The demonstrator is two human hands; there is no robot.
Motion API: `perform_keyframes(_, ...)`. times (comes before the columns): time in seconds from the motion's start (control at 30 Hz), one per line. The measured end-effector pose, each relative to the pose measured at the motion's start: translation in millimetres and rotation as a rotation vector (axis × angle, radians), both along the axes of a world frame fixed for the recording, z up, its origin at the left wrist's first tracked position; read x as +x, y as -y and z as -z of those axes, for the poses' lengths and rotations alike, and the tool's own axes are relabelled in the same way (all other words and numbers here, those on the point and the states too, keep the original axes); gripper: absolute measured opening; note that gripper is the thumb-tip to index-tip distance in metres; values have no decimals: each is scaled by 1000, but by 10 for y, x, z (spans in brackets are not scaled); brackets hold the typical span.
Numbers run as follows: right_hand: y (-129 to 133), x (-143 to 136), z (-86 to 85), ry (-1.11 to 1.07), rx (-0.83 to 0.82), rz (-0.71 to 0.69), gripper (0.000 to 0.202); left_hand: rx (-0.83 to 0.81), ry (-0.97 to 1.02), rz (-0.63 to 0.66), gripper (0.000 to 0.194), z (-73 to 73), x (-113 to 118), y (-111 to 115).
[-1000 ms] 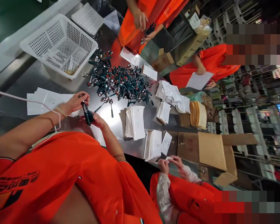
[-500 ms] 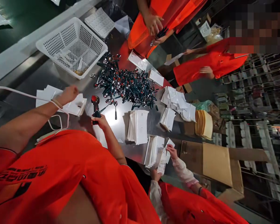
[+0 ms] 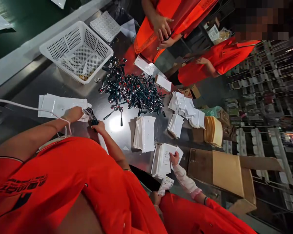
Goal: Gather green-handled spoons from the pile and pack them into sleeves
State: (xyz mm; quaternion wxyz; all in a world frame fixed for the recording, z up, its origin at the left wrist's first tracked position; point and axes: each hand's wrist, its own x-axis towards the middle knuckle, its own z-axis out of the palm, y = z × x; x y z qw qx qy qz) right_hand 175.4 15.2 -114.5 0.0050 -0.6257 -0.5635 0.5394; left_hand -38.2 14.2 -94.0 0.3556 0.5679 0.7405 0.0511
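Note:
A bundle of spoons (image 3: 92,116) with dark handles is gripped in my right hand (image 3: 99,127), bowls pointing up and left. My left hand (image 3: 74,114) is closed at the right end of a white envelope (image 3: 61,104), pinching its edge; the fingertips are partly hidden. The spoon bowls are right beside that envelope end; whether they are inside it I cannot tell. Several white envelopes lie stacked flat under and beyond my left hand. A large pile of dark-handled spoons (image 3: 136,92) lies further up the metal table, with a single spoon (image 3: 121,116) near its front.
A white plastic basket (image 3: 51,53) stands at the upper left. A white cable (image 3: 24,103) crosses at left. Envelope stacks (image 3: 148,134) stand to the right, near a co-worker's hand (image 3: 175,158). An open cardboard box (image 3: 227,172) is beyond. Two other people stand across the table.
My right hand has tilted the spoons left toward the envelopes. My left hand has come down and right to the envelope's end. The co-worker at right has pulled a printed paper lower.

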Motion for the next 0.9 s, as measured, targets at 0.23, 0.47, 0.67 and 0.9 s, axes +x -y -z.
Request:
perform_keyframes(0.23, -61, 77, -216, 433, 234, -430, 22, 69, -4, -1, 15, -48, -65, 36)
perform_keyframes(0.47, -135, 190, -377, 571, 313, -634, 37, 160, 61, 148, 18, -80, 131, 134)
perform_keyframes(0.67, -297, 358, -415, 588, 293, -881, 37, 57, 177, 226, 16, -106, 343, 175)
perform_keyframes(0.9, -379, 336, -422, 538, 314, -924, 40, 106, 125, 238, 18, -104, 293, -345)
